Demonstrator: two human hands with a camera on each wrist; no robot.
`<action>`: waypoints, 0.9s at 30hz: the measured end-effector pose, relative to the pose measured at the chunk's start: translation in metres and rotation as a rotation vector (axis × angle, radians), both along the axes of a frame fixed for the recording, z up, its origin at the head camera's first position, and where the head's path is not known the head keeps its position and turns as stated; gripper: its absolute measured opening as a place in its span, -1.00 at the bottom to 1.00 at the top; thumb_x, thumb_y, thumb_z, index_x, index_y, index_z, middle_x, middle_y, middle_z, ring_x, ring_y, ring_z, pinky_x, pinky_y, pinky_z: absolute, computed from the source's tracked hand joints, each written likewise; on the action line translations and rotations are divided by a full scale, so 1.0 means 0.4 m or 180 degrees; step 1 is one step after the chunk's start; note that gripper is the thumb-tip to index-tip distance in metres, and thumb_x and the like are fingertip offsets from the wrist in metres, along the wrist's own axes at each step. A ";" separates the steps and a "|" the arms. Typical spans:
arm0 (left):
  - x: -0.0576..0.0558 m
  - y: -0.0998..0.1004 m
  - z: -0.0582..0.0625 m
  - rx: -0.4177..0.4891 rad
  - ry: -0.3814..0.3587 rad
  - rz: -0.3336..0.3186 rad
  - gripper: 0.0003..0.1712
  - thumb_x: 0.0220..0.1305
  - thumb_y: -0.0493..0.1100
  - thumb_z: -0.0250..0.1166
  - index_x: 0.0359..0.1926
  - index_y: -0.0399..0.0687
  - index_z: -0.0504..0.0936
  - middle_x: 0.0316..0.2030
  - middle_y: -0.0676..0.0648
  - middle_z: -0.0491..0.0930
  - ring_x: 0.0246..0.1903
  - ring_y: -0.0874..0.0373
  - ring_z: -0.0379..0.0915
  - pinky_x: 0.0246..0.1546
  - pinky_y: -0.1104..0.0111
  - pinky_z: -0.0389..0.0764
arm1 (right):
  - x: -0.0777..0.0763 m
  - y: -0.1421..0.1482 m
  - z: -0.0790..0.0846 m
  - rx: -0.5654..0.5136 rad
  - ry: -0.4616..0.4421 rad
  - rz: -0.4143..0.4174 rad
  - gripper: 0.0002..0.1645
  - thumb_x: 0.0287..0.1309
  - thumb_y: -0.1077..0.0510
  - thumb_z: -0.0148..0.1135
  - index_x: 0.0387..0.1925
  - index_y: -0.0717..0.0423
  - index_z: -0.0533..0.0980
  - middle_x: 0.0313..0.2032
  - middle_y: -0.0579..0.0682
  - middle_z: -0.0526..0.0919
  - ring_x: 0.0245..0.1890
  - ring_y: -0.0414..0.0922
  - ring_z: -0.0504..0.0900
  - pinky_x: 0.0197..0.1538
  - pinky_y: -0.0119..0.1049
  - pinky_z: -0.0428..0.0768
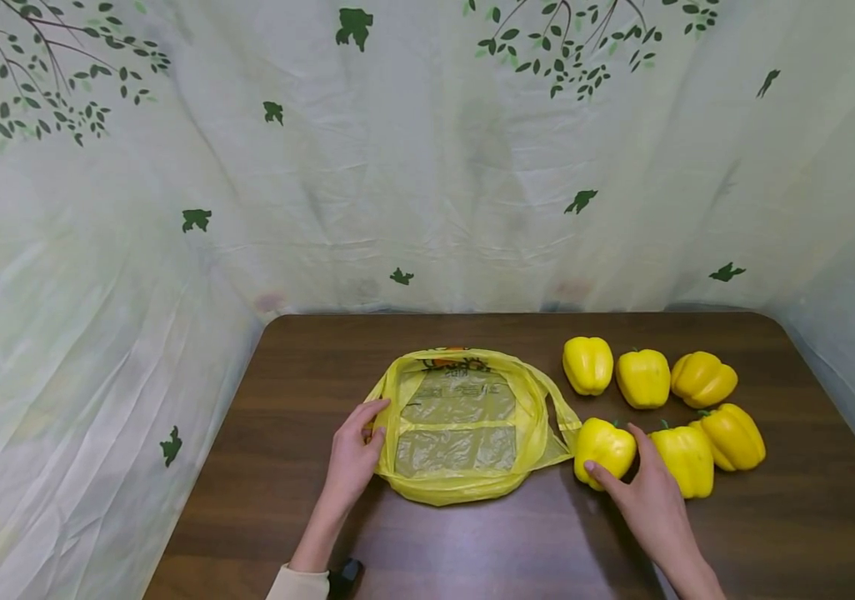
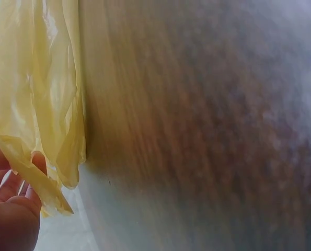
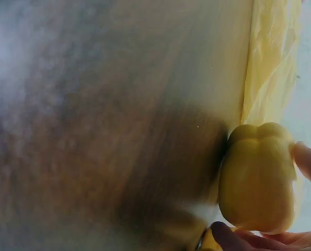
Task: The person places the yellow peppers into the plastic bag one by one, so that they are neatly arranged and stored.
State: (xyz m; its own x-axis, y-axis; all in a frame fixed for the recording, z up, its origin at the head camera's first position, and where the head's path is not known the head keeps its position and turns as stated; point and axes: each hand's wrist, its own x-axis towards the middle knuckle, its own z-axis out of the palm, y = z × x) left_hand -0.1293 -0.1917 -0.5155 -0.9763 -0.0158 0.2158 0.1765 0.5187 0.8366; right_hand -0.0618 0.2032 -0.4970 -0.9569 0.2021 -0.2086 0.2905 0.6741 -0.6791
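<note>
A yellow plastic bag (image 1: 442, 490) lies on the table with its mouth spread wide and dark print inside the far edge. My left hand (image 1: 354, 450) pinches the bag's left rim; in the left wrist view, thumb and fingers are around a fold of the yellow film (image 2: 37, 180). At the bag's right side, my right hand (image 1: 652, 498) holds a yellow bell pepper (image 1: 600, 448) between thumb and fingers. The right wrist view shows that bell pepper (image 3: 257, 183) close to the tabletop, with the thumb on one side and fingers (image 3: 244, 241) on another.
Several more yellow bell peppers (image 1: 643, 379) sit at the right of the brown wooden table (image 1: 307, 367), two of them just beyond my right hand. A bag handle (image 1: 558, 408) stretches toward the peppers. Pale curtains with leaf prints (image 1: 427, 183) enclose the table.
</note>
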 end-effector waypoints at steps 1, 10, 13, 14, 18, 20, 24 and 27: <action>0.000 0.000 0.000 0.0007 -0.0001 0.0000 -0.52 0.18 -0.54 0.22 0.12 -0.19 0.63 0.07 -0.05 0.59 0.05 0.10 0.47 -0.14 0.29 0.57 | -0.001 0.000 0.000 -0.0013 -0.0024 -0.0019 0.33 0.01 -0.48 0.26 0.46 0.34 -0.01 0.34 0.45 0.20 0.25 0.36 0.26 0.20 0.30 0.25; 0.003 0.002 0.004 0.0015 -0.0057 0.0048 -0.51 0.19 -0.54 0.21 0.12 -0.18 0.63 0.08 -0.04 0.58 0.06 0.09 0.47 -0.14 0.28 0.56 | 0.001 0.004 -0.007 -0.0078 -0.0015 -0.0027 0.32 0.03 -0.49 0.22 0.49 0.28 -0.05 0.30 0.41 0.26 -0.07 0.18 0.44 -0.05 0.10 0.43; 0.005 0.003 0.005 0.0012 -0.0080 0.0050 -0.51 0.20 -0.53 0.21 0.13 -0.17 0.62 0.09 -0.04 0.58 0.07 0.09 0.46 -0.14 0.27 0.56 | 0.001 0.005 -0.009 -0.0144 -0.0005 -0.0008 0.33 0.06 -0.49 0.19 0.51 0.27 -0.11 0.34 0.42 0.20 -0.02 0.18 0.42 -0.02 0.10 0.42; 0.005 0.003 0.005 0.0013 -0.0082 0.0050 -0.51 0.20 -0.53 0.21 0.14 -0.17 0.62 0.09 -0.04 0.58 0.07 0.09 0.46 -0.14 0.28 0.56 | 0.002 0.005 -0.009 -0.0179 -0.0001 -0.0008 0.33 0.08 -0.47 0.19 0.52 0.26 -0.13 0.36 0.42 0.18 0.02 0.19 0.41 0.00 0.11 0.42; 0.006 0.003 0.005 0.0023 -0.0074 0.0051 -0.52 0.20 -0.52 0.21 0.14 -0.16 0.62 0.09 -0.04 0.58 0.07 0.10 0.47 -0.15 0.29 0.56 | 0.008 0.006 -0.009 -0.0358 -0.0003 -0.0005 0.27 0.18 -0.39 0.17 0.54 0.23 -0.22 0.42 0.41 0.07 0.28 0.24 0.26 0.16 0.20 0.35; 0.007 0.003 0.004 0.0026 -0.0063 0.0057 -0.51 0.20 -0.52 0.21 0.13 -0.16 0.63 0.09 -0.04 0.58 0.07 0.10 0.47 -0.16 0.30 0.56 | 0.010 0.006 -0.008 -0.0403 -0.0015 -0.0013 0.23 0.23 -0.35 0.15 0.54 0.22 -0.24 0.43 0.41 0.05 0.32 0.26 0.21 0.19 0.21 0.34; 0.006 0.003 0.002 0.0035 -0.0037 0.0070 -0.52 0.19 -0.53 0.22 0.12 -0.17 0.63 0.08 -0.04 0.59 0.06 0.10 0.47 -0.16 0.30 0.56 | 0.011 0.005 -0.007 -0.0389 -0.0042 -0.0055 0.16 0.26 -0.30 0.15 0.53 0.25 -0.18 0.38 0.44 0.12 0.22 0.25 0.33 0.10 0.15 0.44; 0.006 0.003 0.000 0.0042 -0.0012 0.0075 -0.52 0.18 -0.53 0.22 0.11 -0.17 0.64 0.07 -0.04 0.59 0.06 0.10 0.47 -0.16 0.30 0.56 | 0.010 0.002 -0.006 -0.0427 -0.0049 -0.0119 0.13 0.26 -0.24 0.20 0.52 0.27 -0.12 0.36 0.44 0.17 0.18 0.26 0.38 0.07 0.10 0.51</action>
